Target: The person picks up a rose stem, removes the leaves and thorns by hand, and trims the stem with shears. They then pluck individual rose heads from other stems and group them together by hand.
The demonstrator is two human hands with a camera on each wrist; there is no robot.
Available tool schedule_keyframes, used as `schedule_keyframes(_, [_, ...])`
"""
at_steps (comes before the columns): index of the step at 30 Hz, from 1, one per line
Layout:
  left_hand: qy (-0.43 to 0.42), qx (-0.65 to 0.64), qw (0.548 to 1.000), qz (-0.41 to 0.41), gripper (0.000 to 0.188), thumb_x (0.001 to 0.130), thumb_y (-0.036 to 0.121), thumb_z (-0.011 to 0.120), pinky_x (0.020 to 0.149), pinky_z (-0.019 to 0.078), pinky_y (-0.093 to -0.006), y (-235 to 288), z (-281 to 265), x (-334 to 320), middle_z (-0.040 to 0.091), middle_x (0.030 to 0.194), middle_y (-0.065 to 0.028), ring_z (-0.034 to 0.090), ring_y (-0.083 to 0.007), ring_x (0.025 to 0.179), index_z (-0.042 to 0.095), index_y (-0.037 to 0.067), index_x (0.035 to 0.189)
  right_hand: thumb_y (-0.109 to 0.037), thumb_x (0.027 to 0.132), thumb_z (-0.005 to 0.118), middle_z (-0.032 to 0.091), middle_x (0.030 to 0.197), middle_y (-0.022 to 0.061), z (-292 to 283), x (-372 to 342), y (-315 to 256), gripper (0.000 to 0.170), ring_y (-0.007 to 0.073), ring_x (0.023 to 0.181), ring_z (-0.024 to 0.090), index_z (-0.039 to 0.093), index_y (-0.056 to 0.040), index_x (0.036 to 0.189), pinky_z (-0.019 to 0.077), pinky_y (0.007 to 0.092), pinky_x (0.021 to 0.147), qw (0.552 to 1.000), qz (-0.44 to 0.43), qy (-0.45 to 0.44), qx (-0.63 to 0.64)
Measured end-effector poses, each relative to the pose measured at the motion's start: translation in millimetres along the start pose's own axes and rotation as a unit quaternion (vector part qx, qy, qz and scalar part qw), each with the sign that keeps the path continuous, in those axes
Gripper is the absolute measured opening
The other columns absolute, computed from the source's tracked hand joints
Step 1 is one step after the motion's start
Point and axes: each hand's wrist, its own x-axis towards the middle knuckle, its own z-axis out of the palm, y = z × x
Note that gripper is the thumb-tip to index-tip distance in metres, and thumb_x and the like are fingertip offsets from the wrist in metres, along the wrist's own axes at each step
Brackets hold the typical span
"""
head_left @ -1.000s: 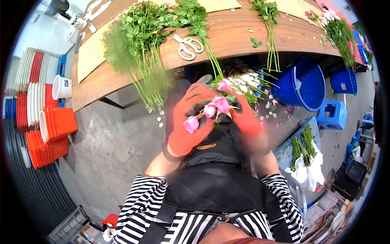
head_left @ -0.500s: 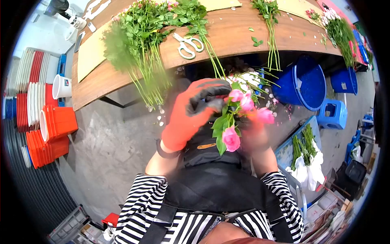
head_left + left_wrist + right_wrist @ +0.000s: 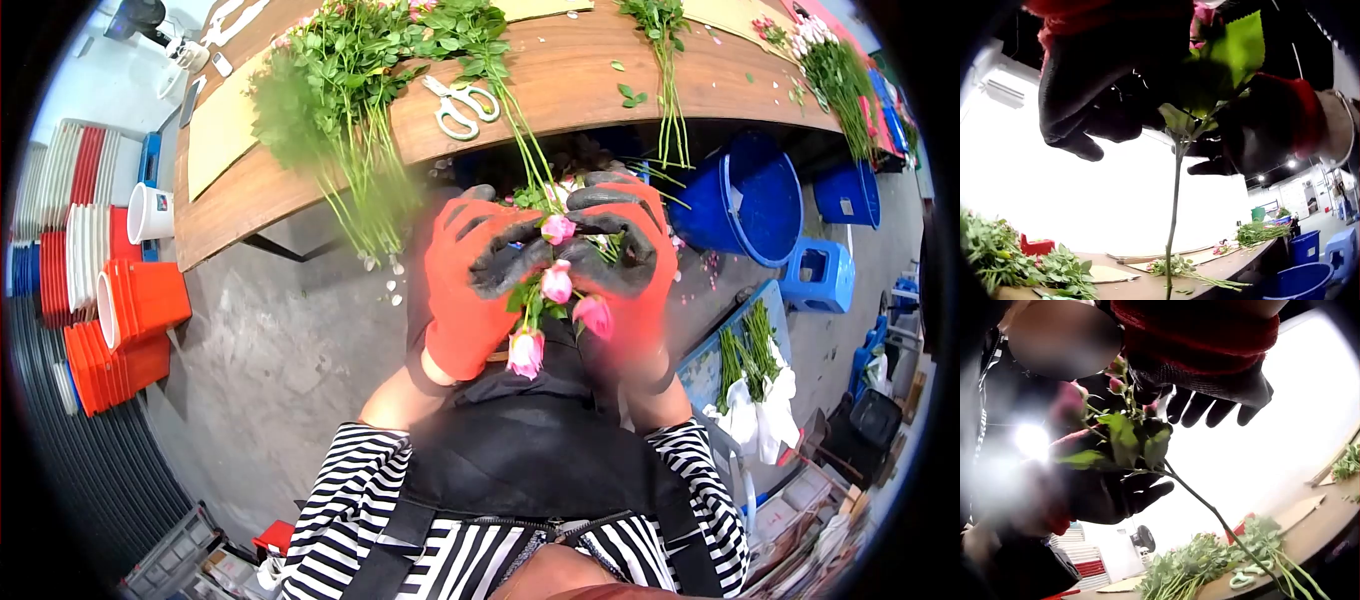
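A spray of pink roses (image 3: 556, 282) with green leaves (image 3: 1124, 440) is held between my two gloved hands, blooms turned toward my body. My left hand (image 3: 474, 268), in a red glove with black palm, curls its fingers at the left of the spray and grips it near the leaves. From the other side my right hand (image 3: 632, 245) bends its thumb and fingers around the upper blooms and pinches there. The long bare stem (image 3: 1174, 219) runs down below the hands in the left wrist view. The exact contact points are hidden by leaves and gloves.
Ahead stands a wooden table (image 3: 570, 85) bearing leafy rose bunches (image 3: 345, 100) and white-handled scissors (image 3: 460, 107). A blue bucket (image 3: 740, 200) and blue stool (image 3: 818, 275) are on the right, wrapped stems (image 3: 750, 360) nearer. Orange bins (image 3: 145, 300) stand left.
The roses swung right with my right hand, then came back to the middle between both hands. My left hand, apart from the blooms half a second ago, is at the spray again.
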Motion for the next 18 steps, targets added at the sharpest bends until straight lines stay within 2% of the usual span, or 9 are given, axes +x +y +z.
schedule_keyframes(2, [0.015, 0.101, 0.991, 0.084, 0.035, 0.068, 0.016, 0.073, 0.081, 0.048, -0.0371, -4.2, -0.3, -1.7, 0.064, 0.092, -0.0098, 0.06, -0.0273, 0.091, 0.071, 0.003, 0.101, -0.017, 0.064, 0.084, 0.066, 0.102, 0.0067, 3.5, 3.1, -15.0, 0.037, 0.0327, 0.108, 0.056, 0.066, -0.0076, 0.093, 0.0403, 0.0452, 0.1, 0.998, -0.005, 0.012, -0.055])
schedule_keyframes(4, [0.038, 0.137, 0.985, 0.093, 0.035, 0.066, 0.018, 0.074, 0.088, 0.0461, -0.0442, 1.1, 1.0, -5.0, 0.063, 0.091, -0.0086, 0.058, -0.0313, 0.092, 0.072, 0.007, 0.1, -0.016, 0.065, 0.084, 0.066, 0.1, 0.0074, 7.2, 0.4, -19.9, 0.033, 0.0324, 0.107, 0.057, 0.066, -0.0083, 0.091, 0.0409, 0.0452, 0.098, 0.997, 0.022, 0.03, -0.072])
schedule_keyframes(6, [0.059, 0.16, 0.983, 0.073, 0.029, 0.068, 0.01, 0.075, 0.098, 0.044, -0.0507, 9.8, 5.9, -4.6, 0.062, 0.089, -0.0063, 0.055, -0.0317, 0.095, 0.073, 0.01, 0.097, -0.014, 0.066, 0.083, 0.066, 0.1, 0.0075, 9.8, -2.8, -17.1, 0.032, 0.0323, 0.107, 0.057, 0.066, -0.0084, 0.092, 0.0411, 0.0451, 0.098, 0.995, 0.018, 0.039, -0.084])
schedule_keyframes(10, [0.049, 0.121, 0.987, 0.092, 0.033, 0.064, 0.009, 0.077, 0.1, 0.0424, -0.0518, 8.1, 5.5, -2.1, 0.061, 0.088, -0.0061, 0.054, -0.0311, 0.096, 0.072, 0.008, 0.097, -0.01, 0.068, 0.08, 0.066, 0.101, 0.0086, 13.1, -4.2, -17.2, 0.028, 0.0326, 0.106, 0.057, 0.067, -0.0058, 0.094, 0.0418, 0.0445, 0.097, 0.997, 0.035, 0.061, -0.025])
schedule_keyframes(16, [0.045, 0.097, 0.991, 0.076, 0.039, 0.06, 0.007, 0.079, 0.1, 0.0419, -0.0523, -1.0, 6.5, -6.0, 0.061, 0.091, -0.0067, 0.055, -0.0327, 0.097, 0.071, 0.007, 0.099, -0.006, 0.07, 0.078, 0.067, 0.102, 0.0094, 11.7, -7.6, -14.3, 0.029, 0.0318, 0.104, 0.058, 0.069, -0.0056, 0.098, 0.042, 0.0441, 0.097, 0.998, 0.039, 0.043, -0.012])
schedule_keyframes(18, [0.04, 0.08, 0.994, 0.063, 0.04, 0.06, 0.007, 0.079, 0.101, 0.0414, -0.0526, -1.6, 6.3, -6.7, 0.06, 0.091, -0.0071, 0.055, -0.0331, 0.097, 0.071, 0.007, 0.099, -0.008, 0.069, 0.079, 0.067, 0.102, 0.0094, 12.9, -6.7, -14.8, 0.031, 0.0313, 0.105, 0.058, 0.069, -0.0059, 0.098, 0.0412, 0.0444, 0.098, 0.996, 0.011, 0.062, -0.059])
